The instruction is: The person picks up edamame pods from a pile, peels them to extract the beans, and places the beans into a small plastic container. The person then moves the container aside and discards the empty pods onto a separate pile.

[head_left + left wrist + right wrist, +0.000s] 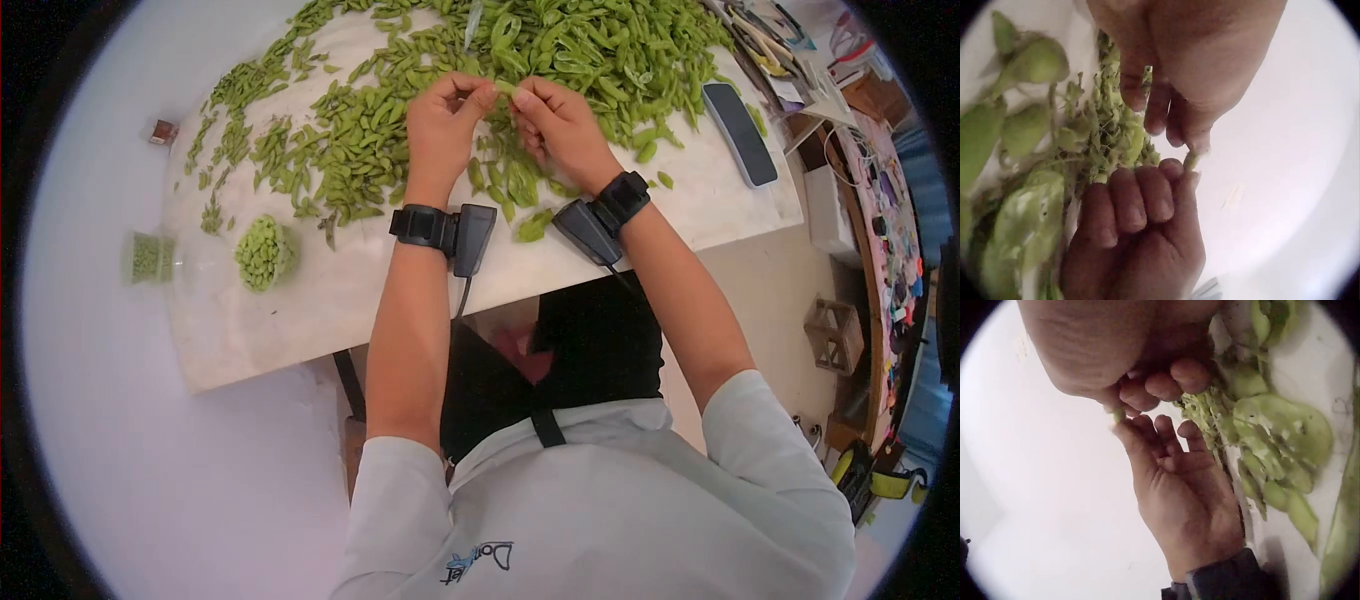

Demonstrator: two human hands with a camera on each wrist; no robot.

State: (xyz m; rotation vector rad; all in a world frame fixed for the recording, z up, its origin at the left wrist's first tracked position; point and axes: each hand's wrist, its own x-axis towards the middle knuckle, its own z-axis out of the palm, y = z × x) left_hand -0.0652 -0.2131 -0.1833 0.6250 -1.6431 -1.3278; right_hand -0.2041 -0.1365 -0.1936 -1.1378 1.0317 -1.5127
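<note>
A green soybean pod (pixel 506 88) is held between both hands above the table, pinched by thumb and forefinger at either end. My left hand (pixel 442 130) has its thumb pressed to the pod's left end. My right hand (pixel 566 132) pinches the other end, its remaining fingers curled inward. In the left wrist view only a short bit of the pod (pixel 1190 160) shows between the fingertips, and the right wrist view likewise shows a small piece of pod (pixel 1120 416). Behind and below the hands lie many loose pods (pixel 350 150).
A clear cup of shelled green beans (pixel 262 255) stands on the pale table (pixel 330 310) at left. Empty-looking opened pods (pixel 525 40) are heaped behind the hands. A phone (pixel 740 135) lies at right. Tools and sticks (pixel 765 45) sit at the far right corner.
</note>
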